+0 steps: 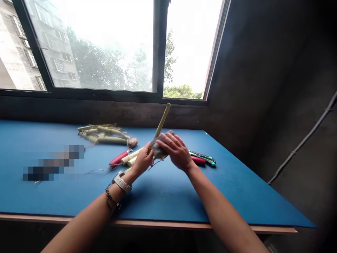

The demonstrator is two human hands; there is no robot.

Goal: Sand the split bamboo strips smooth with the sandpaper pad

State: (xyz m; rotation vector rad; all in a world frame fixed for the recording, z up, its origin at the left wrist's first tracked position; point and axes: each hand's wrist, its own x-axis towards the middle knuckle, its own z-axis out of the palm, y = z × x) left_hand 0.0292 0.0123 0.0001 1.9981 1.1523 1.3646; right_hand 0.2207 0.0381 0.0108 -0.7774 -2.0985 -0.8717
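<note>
Over the middle of the blue table, my left hand [143, 160] is closed around a long green plant stalk [162, 121]. The stalk slants up and away toward the window, and its lower end shows beside my left wrist. Close to it, my right hand [179, 149] presses a grey-brown, rough-looking piece [158, 149] with its fingers curled over it. This piece lies against the stalk and is partly hidden and blurred, so its kind is unclear. My left fingertips meet its near edge.
Behind my left hand lie cut pale stalks [131, 158], a red handle [118, 159] and a twine ball [132, 142]. Farther back is a pile of green stalks [112, 140]. A green-black utility knife [207, 158] and another red handle [198, 161] lie right. A blurred-out patch is left.
</note>
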